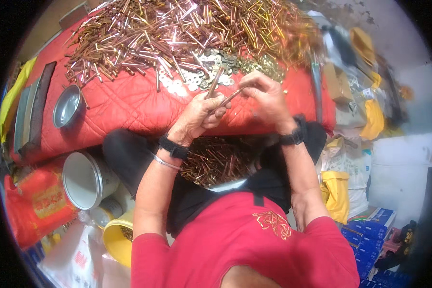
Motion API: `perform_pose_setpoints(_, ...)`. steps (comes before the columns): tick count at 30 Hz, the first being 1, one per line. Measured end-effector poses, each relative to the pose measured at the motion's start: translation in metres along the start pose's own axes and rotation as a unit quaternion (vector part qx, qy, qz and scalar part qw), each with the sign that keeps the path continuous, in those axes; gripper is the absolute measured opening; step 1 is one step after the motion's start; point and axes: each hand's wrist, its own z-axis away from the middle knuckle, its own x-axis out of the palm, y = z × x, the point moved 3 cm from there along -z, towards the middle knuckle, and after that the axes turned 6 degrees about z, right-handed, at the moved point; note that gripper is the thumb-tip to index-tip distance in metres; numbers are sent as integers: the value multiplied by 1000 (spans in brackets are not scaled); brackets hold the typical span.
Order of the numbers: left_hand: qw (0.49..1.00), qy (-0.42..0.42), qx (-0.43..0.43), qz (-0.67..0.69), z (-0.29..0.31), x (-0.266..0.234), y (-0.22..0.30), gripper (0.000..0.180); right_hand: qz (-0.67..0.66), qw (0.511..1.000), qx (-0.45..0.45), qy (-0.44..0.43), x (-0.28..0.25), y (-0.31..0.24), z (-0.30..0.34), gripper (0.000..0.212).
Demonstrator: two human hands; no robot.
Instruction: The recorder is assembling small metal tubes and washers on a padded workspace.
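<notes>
My left hand [202,114] is closed around thin copper-coloured tubes [215,82] that stick up from the fist. My right hand [265,94] pinches the end of one of these tubes [229,98], both hands meeting over the red quilted cloth [125,103]. A big heap of copper and brass tubes [177,31] covers the far part of the cloth. Just beyond my hands lies a pile of silvery and brass washers [204,72]. A container of more tubes [216,161] rests between my knees.
A small metal bowl [66,106] sits on the cloth at the left. A white bucket [84,180] and a yellow bucket [115,237] stand by my left leg, with a red bag [36,204] beside them. Boxes, sacks and yellow bags [336,192] crowd the right side.
</notes>
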Motion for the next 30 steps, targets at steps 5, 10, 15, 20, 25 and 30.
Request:
perform_pose_setpoints(5,992,56,-8,-113,0,8,-1,24,216,968,59,-110,-11,7,4,22)
perform_pose_setpoints(10,994,54,-1,-99,-6,4,-9,24,173,983,47,-33,-16,14,5,24)
perform_pose_setpoints(15,995,41,-3,-91,-9,0,-10,24,137,991,8,8,-3,0,3,28)
perform_pose_setpoints(20,996,36,-15,-84,-7,3,-11,24,169,983,58,49,-2,6,1,31)
perform_pose_setpoints(25,996,27,-4,-81,-8,0,-9,24,161,986,-23,36,1,2,3,34)
perform_pose_setpoints(30,996,34,-14,-80,-8,2,-12,25,180,983,-7,46,-1,13,3,34)
